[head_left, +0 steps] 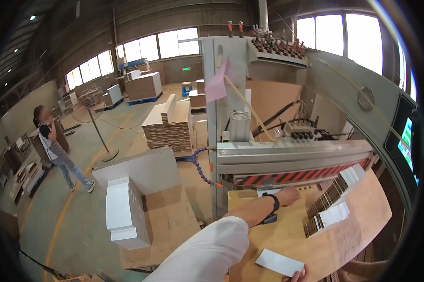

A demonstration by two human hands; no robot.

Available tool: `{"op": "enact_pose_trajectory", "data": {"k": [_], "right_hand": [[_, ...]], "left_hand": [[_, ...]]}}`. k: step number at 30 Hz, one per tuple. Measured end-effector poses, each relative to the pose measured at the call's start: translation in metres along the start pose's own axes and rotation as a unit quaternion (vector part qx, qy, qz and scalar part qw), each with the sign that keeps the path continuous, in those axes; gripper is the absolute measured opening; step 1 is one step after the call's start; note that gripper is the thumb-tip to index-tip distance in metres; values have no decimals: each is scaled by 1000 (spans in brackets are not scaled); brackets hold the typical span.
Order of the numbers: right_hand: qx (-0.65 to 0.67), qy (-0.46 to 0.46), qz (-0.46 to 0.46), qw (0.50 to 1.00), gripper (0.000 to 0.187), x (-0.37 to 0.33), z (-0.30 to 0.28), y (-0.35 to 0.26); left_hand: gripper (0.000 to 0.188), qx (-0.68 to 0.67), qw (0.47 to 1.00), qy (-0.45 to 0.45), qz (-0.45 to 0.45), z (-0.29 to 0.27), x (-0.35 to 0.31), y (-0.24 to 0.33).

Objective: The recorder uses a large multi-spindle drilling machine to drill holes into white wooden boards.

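My left hand point(288, 196), with a dark band on its wrist, reaches across the wooden worktop point(249, 239) to just below the machine's striped bar point(296, 175). Its fingers look curled, and what they hold, if anything, is hidden. Beside that wrist, part of a white piece point(267, 192) shows at the machine. Near the front edge, my right hand point(297, 275) grips one end of a small white panel point(278, 262). Two stacks of narrow white-faced boards, a longer stack point(336, 190) and a shorter stack point(331, 215), lie on the worktop's right side.
A stack of white panels point(122, 211) stands on a brown board to the left. A purple-blue hose point(196, 167) curls beside the machine post. Farther off are a pile of boards point(168, 127) and a standing person point(57, 145). A lit screen point(406, 143) is at right.
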State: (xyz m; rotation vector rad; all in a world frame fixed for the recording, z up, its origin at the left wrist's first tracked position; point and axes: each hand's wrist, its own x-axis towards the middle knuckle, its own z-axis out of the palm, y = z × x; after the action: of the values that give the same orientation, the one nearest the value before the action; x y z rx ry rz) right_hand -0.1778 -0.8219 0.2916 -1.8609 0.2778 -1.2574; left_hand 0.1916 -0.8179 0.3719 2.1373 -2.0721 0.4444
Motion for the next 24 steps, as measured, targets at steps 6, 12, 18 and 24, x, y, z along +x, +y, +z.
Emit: {"op": "enact_pose_trajectory", "data": {"k": [6,12,18,24], "right_hand": [[124,-10,347,929,42,7,3,-77],[85,23,346,934,36,20,18,-108],[193,-87,408,888,32,40,0,-103],[206,-58,412,886,19,71,0,-80]], "left_hand": [[34,-38,990,127,56,-35,-33,12],[55,-202,963,-33,-173,-38,-97,18],[69,-194,973,81,-97,-50,-168,86],[65,-379,866,153,-287,-130,-307,129]]}}
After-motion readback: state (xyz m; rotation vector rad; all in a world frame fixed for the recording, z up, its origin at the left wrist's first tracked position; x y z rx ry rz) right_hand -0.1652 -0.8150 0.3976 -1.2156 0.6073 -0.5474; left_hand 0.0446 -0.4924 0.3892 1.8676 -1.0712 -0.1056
